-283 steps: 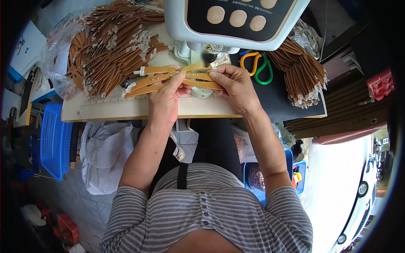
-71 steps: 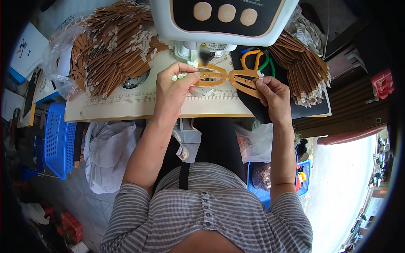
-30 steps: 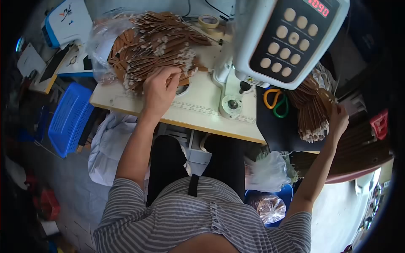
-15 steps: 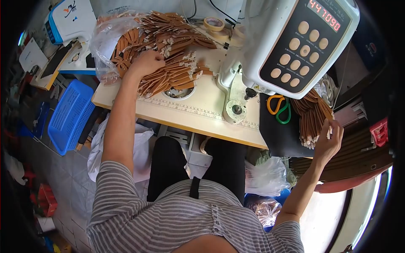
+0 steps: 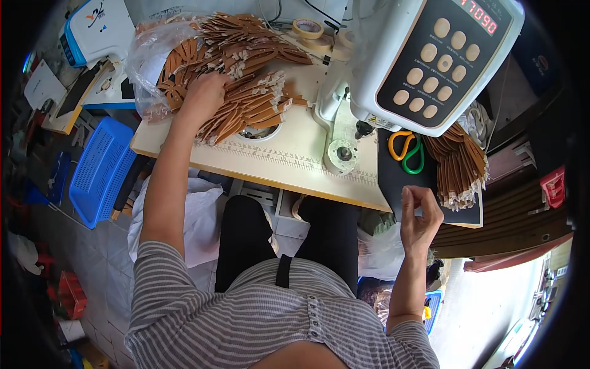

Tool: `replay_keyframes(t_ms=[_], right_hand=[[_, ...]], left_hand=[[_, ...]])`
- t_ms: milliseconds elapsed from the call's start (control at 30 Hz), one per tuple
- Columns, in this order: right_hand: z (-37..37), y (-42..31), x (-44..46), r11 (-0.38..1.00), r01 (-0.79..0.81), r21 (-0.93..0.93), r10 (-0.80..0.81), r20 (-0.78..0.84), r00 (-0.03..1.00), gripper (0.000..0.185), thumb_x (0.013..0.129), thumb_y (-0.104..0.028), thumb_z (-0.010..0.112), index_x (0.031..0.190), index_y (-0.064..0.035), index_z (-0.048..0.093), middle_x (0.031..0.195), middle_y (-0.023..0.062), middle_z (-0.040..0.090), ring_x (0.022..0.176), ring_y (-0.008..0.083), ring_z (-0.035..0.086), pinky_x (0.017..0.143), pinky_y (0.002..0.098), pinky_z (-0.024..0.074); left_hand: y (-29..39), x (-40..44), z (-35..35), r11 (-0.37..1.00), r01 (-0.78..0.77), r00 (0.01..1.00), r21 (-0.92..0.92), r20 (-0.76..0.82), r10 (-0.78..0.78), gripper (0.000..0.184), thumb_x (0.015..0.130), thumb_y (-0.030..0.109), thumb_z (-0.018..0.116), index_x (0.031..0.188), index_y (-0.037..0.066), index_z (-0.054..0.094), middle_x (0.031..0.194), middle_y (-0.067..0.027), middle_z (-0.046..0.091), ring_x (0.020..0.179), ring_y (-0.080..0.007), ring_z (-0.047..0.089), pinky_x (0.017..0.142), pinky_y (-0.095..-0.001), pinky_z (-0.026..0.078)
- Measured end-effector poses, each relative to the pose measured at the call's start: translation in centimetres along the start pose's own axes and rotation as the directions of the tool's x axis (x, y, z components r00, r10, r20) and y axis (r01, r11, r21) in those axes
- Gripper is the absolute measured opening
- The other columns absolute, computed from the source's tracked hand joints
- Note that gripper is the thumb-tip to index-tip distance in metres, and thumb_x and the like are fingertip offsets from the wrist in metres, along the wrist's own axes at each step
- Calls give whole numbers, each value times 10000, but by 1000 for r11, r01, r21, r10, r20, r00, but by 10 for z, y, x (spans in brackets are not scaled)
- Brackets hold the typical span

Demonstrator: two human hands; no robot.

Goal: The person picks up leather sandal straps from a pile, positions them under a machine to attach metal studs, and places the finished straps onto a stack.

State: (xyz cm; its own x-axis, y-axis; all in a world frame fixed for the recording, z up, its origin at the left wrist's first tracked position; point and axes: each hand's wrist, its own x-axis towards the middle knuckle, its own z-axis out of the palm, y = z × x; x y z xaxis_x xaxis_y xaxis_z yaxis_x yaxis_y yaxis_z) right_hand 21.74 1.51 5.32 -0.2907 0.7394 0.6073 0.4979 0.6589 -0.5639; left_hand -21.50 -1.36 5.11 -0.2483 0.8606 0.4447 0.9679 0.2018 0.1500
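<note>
My left hand reaches into the large pile of brown strap pieces at the left of the table. Its fingers are bent down among the pieces, and their tips are hidden. My right hand hangs in front of the black mat's near edge, fingers curled with a gap between thumb and fingers, holding nothing. Beyond it, a second bundle of brown pieces with whitish ends lies on the black mat. Between the two piles stands a white machine with a keypad and a round metal base.
Orange-and-green-handled scissors lie on the mat. A round dish sits by the left pile. Tape rolls are at the back. A blue basket stands left of the table, with another white machine behind it.
My right hand has left the right bundle and come back toward the table's front edge. My left hand has moved onto the left pile. The brown piece held earlier is no longer in my hands.
</note>
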Motion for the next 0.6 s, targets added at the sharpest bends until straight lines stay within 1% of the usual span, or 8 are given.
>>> replay_keyframes(t_ms=[33,67,133,233,300,367,500,600], right_hand=[[3,-2,-2,999,-20,32,19,21,1000,25,794,2,618,789,7,594,704,77,592,576,133,519,524,239,407],[6,-4,-5,997,-38,74,34,50,998,26,793,2,619,787,10,595,703,78,592,577,128,520,526,233,409],[13,-7,-11,985,-78,153,62,110,992,28,791,3,621,782,14,597,700,79,592,578,118,524,531,222,412],[36,-17,-18,897,-276,345,165,317,934,53,794,-17,630,778,24,600,642,73,591,542,105,544,516,216,430],[55,-24,-15,914,-192,359,58,352,934,73,801,-40,635,786,24,602,629,68,598,529,94,545,501,227,434],[64,-32,-10,896,-215,388,38,417,908,94,810,-65,636,813,23,604,643,72,607,534,85,546,505,227,440],[74,-33,-14,856,-284,431,26,513,858,116,821,-81,633,838,30,601,644,67,605,544,81,548,512,222,444],[77,-35,-12,818,-353,454,36,572,819,132,830,-91,629,841,37,599,653,58,607,561,78,551,528,216,447]], left_hand=[[2,-4,0,998,-50,996,48,-76,54,315,702,-70,544,999,6,617,885,-151,607,866,-332,578,772,-406,453],[3,-8,-3,993,-81,970,90,-222,100,324,695,-79,548,999,11,617,879,-139,597,852,-322,574,763,-399,457],[9,-18,-14,975,-124,848,184,-490,200,344,682,-96,555,1000,20,618,867,-114,578,825,-304,565,743,-386,465],[37,-35,-27,972,-167,773,163,-590,232,323,683,-80,572,984,25,624,878,-92,562,831,-268,548,746,-364,466],[35,-45,-4,967,-234,864,105,-434,256,325,698,-58,569,1005,33,627,927,-87,567,881,-253,543,768,-356,460],[39,-53,2,966,-254,914,46,-316,255,336,699,-66,554,1003,47,639,976,-102,582,919,-269,551,781,-365,453],[45,-60,-5,972,-125,961,-197,-267,70,278,731,7,577,995,62,643,965,-91,588,894,-268,546,830,-381,400],[35,-60,-8,974,-146,954,-170,-287,93,263,741,7,571,984,70,650,944,-87,599,891,-250,551,827,-369,388]])
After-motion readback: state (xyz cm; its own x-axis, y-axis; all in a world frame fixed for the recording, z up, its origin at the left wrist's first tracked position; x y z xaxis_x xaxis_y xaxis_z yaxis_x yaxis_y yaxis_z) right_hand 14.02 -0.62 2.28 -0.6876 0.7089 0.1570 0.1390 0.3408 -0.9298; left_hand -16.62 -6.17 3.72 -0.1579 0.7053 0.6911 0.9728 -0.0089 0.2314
